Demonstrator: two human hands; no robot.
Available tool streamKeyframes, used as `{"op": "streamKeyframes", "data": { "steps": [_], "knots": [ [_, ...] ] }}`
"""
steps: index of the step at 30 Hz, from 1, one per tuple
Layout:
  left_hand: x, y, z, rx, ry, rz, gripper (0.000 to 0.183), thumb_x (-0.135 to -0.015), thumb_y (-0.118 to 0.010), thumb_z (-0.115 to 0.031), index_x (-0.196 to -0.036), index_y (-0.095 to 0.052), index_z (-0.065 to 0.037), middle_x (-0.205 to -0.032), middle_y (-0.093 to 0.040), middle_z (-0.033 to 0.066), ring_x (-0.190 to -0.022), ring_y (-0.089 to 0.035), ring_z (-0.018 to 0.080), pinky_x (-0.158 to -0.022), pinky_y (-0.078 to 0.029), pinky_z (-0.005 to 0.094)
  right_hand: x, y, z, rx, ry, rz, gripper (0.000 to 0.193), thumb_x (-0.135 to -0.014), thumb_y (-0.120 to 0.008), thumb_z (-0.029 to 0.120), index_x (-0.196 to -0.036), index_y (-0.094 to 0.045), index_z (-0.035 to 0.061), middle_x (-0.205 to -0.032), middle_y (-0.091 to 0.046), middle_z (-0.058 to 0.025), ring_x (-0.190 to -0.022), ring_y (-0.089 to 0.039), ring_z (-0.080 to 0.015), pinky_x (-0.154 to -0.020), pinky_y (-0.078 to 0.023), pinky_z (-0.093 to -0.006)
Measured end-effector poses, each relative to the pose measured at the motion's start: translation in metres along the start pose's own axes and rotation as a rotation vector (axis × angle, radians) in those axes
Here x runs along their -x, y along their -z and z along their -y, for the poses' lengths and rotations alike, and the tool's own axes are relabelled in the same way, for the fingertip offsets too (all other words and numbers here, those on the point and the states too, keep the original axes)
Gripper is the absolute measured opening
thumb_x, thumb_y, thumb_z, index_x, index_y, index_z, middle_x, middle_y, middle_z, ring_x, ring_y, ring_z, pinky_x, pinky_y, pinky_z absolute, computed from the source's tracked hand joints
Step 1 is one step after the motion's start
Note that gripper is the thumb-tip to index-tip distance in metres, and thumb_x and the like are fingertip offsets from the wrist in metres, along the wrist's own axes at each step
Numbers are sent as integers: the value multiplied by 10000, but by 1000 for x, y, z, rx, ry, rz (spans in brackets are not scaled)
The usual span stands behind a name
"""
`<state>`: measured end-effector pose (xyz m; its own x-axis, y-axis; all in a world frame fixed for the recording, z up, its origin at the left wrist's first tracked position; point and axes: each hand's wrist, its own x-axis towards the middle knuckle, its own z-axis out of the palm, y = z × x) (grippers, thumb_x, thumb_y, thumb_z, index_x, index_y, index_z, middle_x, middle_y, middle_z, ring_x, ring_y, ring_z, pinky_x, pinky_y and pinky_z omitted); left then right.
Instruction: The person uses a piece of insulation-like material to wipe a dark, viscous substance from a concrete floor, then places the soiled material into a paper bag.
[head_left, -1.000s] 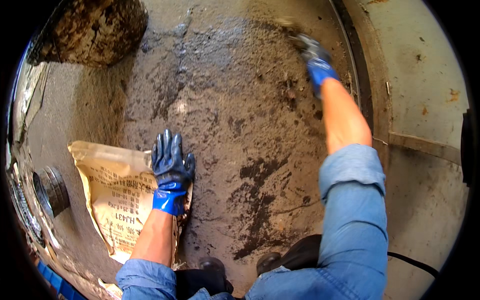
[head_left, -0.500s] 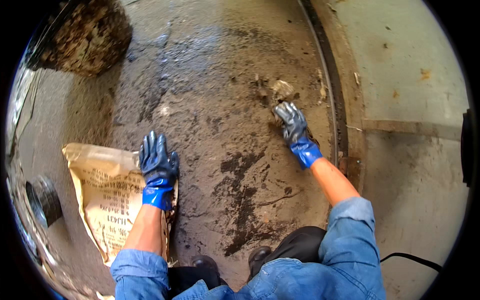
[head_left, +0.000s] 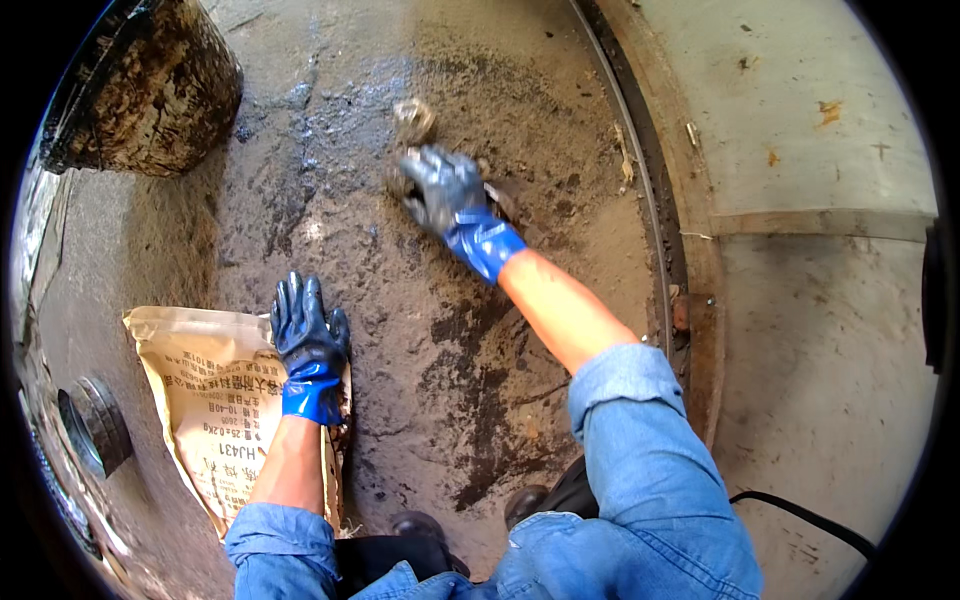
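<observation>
my right hand (head_left: pixel 447 190) grips a dirty wad (head_left: pixel 414 120) at 12 o'clock; left hand (head_left: pixel 308 335), fingers spread, pins the bag (head_left: pixel 200 400). press evenly.

Rough, damp-stained concrete floor (head_left: pixel 440 400); creased matt paper sack (head_left: pixel 205 400); glossy rubber-coated gloves are noted on left hand (head_left: pixel 308 345) and right hand (head_left: pixel 450 200).

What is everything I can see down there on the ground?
paper sack: one, tan with print, flat on the floor at left
clump of dirt: one, brown, just beyond the right hand
crusted tub: one, dark and mud-caked, top left
round metal part: one, dark, far left
metal rail: one, dark, curving along the right
cable: one, black, lower right
left hand: blue glove, fingers spread, at the sack's edge
right hand: blue glove, muddy, on the damp floor
</observation>
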<state>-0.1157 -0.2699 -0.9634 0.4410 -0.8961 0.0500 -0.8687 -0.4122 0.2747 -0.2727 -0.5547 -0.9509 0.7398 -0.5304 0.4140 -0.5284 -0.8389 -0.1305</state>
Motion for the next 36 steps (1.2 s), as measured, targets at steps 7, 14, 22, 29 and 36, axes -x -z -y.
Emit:
{"op": "streamKeyframes", "data": {
  "steps": [7,14,22,29,36],
  "knots": [
    [0,-2,2,61,17,-17,644,-892,-680,-307,-1464,-518,-60,-1594,-396,229,-1487,-342,424,-1225,-250,535,40,-1,-62,-24,121,-26,456,-808,-648,148,-1263,-687,159,-1264,-693,-161,-1181,-657,-343,-1018,-511,-488],
    [-5,-12,4,55,-26,-53,629,-889,-687,-325,-1444,-544,-66,-1569,-437,219,-1456,-386,427,-1209,-289,523,19,-35,-136,-59,-387,-137,511,-849,-709,126,-1355,-637,137,-1350,-646,-177,-1247,-615,-366,-1062,-513,-461],
    [4,-22,11,-46,-51,-122,598,-915,-655,-369,-1439,-557,-100,-1547,-473,200,-1430,-427,406,-1195,-318,502,91,-6,-28,-289,205,35,509,-835,-492,-31,-1276,-698,120,-1318,-682,-145,-1255,-629,-324,-1135,-462,-426],
    [7,-29,21,-141,-65,-120,621,-945,-592,-431,-1474,-518,-114,-1595,-413,175,-1476,-362,382,-1215,-287,498,231,82,82,-537,236,240,587,-724,-555,-120,-1230,-729,121,-1259,-719,-140,-1253,-640,-330,-1142,-451,-499],
    [-21,53,14,-32,-110,276,687,-957,-549,-588,-1448,-556,-108,-1415,-603,213,-1312,-571,381,-1112,-432,455,352,118,115,-496,419,414,560,-781,-703,55,-1314,-679,223,-1378,-656,-91,-1358,-561,-307,-1163,-425,-494]
  ]
}}
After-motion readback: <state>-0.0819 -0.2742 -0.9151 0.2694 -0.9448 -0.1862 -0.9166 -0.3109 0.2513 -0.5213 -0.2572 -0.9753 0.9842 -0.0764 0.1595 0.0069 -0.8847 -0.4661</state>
